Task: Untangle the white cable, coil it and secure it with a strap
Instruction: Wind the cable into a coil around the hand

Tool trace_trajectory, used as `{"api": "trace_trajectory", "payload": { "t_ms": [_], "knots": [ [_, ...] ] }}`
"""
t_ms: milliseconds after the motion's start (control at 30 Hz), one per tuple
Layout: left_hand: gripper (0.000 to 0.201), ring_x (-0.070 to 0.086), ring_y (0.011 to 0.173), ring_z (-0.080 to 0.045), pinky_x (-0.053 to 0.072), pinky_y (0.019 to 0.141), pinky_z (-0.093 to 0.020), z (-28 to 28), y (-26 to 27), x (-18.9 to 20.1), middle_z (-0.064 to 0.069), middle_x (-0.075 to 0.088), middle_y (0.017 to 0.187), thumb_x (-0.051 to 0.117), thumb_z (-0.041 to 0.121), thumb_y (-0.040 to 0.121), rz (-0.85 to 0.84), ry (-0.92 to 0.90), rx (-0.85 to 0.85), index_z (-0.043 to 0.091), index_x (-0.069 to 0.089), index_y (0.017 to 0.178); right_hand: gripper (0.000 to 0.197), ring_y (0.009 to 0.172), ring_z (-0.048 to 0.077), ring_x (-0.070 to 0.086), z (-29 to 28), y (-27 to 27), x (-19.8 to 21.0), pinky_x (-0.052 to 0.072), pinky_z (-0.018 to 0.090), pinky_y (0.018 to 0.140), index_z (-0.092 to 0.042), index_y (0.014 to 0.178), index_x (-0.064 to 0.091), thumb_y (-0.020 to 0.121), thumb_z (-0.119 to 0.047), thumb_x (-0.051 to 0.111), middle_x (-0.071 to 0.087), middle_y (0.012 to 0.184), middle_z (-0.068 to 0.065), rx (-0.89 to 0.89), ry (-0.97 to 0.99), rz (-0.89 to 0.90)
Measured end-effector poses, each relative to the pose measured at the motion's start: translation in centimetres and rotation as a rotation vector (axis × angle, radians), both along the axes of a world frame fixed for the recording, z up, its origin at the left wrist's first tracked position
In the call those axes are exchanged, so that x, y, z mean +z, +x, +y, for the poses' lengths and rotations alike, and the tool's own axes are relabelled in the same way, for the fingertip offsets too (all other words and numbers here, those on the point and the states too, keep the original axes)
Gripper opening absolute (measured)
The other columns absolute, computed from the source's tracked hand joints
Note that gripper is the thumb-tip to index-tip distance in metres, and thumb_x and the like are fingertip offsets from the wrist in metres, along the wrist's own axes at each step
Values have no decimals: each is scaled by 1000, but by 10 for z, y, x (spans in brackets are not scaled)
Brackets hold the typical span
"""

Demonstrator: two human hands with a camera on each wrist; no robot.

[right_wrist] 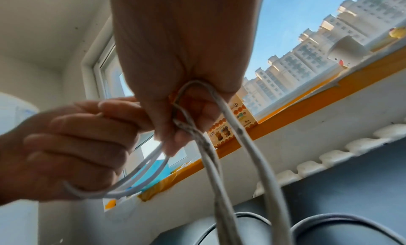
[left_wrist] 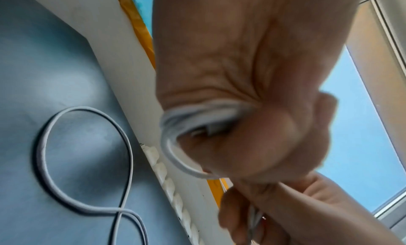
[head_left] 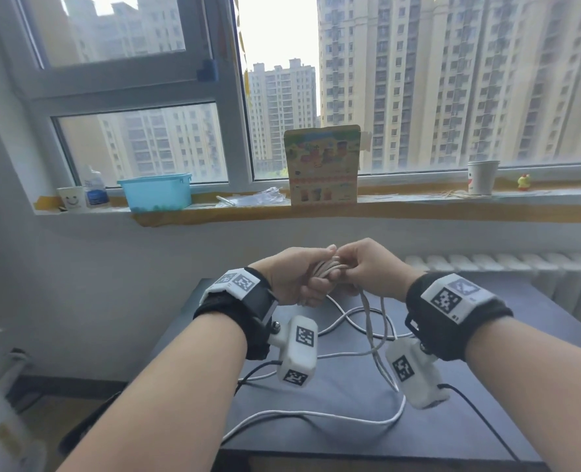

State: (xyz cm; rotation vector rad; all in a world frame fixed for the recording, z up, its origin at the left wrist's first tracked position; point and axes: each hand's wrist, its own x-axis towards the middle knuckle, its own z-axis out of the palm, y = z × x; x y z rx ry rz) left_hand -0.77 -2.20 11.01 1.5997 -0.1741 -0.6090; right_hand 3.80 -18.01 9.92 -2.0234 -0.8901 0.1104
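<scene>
Item 1, my left hand (head_left: 292,277): fingers (right_wrist: 87,125) curled round a small bundle of coils of the white cable (head_left: 330,267), raised above the bench (head_left: 350,396).

Item 2, white cable: several loops gathered in the left fist; the rest hangs down and lies in loose, crossing loops on the dark bench (one end not traceable).

Item 3, my right hand (head_left: 367,267): touching the left, fingers (right_wrist: 204,113) pinched on a bend of the cable, two strands dropping from it.

Item 4, windowsill behind: blue tub (head_left: 155,191), printed carton (head_left: 323,165), paper cup (head_left: 482,177).
</scene>
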Motion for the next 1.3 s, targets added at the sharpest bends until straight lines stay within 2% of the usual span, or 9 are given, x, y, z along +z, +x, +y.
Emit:
{"api": "trace_trajectory", "payload": {
  "t_ms": [133, 267, 500, 567, 700, 867, 1067, 1200, 1300],
  "knots": [
    [42, 27, 31, -6, 28, 43, -20, 1, -1, 4, 9, 33, 39, 17, 32, 98, 28, 84, -33, 12, 45, 76, 19, 39, 9, 48, 1, -3, 1, 44, 21, 46, -17, 69, 67, 79, -2, 61, 55, 42, -8, -54, -124, -103],
    [47, 20, 30, -1, 12, 36, -19, 9, -3, -2, 13, 26, 36, 19, 44, 102, -19, 72, 15, 15, 47, 77, 14, 52, 17, 57, -8, 1, 1, 47, 23, 49, -11, 88, 68, 76, -12, 76, 65, 67, 5, 1, 37, 114],
    [42, 19, 26, -2, 6, 36, -20, 26, 0, -5, 11, 24, 33, 24, 35, 103, -76, -117, 244, 14, 45, 73, 16, 43, 12, 59, -19, 16, -12, 49, 24, 46, -6, 101, 68, 90, -16, 63, 71, 78, 12, -166, 285, 207],
    [41, 19, 26, -2, 9, 35, -18, 21, -1, -4, 11, 24, 33, 26, 35, 103, -102, -97, 242, 13, 48, 76, 23, 50, 14, 61, -15, 20, -16, 52, 26, 49, -18, 111, 62, 88, -20, 66, 71, 84, 8, -253, 302, 85],
    [39, 18, 29, -4, 14, 35, -17, 12, -4, 0, 11, 23, 36, 34, 36, 101, -151, -86, 286, 11, 58, 84, 22, 91, 15, 57, -12, 19, -19, 51, 33, 79, -26, 106, 68, 83, -26, 69, 62, 95, -4, -505, 139, -502],
    [37, 18, 30, -4, 15, 33, -16, 8, -6, 6, 11, 23, 36, 33, 32, 102, -191, -25, 292, 10, 59, 86, 11, 75, 25, 55, -11, 13, -14, 43, 30, 56, -18, 89, 74, 79, -13, 72, 49, 77, 1, -602, 103, -885],
    [37, 18, 29, -3, 17, 32, -16, 7, -5, 5, 11, 23, 35, 34, 30, 102, -214, -51, 285, 9, 59, 85, 20, 80, 16, 67, -6, 14, -9, 51, 25, 78, -22, 101, 76, 88, -18, 61, 75, 88, -2, -423, 76, -443],
    [38, 18, 29, -3, 14, 34, -17, 7, -2, 6, 11, 23, 35, 33, 31, 102, -253, -100, 327, 10, 60, 86, 34, 89, 22, 66, 4, 9, -7, 53, 40, 84, -17, 121, 62, 92, -13, 43, 70, 102, 8, -218, 279, 16],
    [39, 17, 29, -5, 17, 35, -19, 9, 2, 10, 10, 22, 34, 33, 33, 103, -309, -193, 457, 10, 60, 87, 29, 94, 24, 67, 8, 4, -8, 50, 34, 83, -11, 119, 57, 95, -26, 51, 68, 104, 11, -131, 278, 179]
  ]
}}
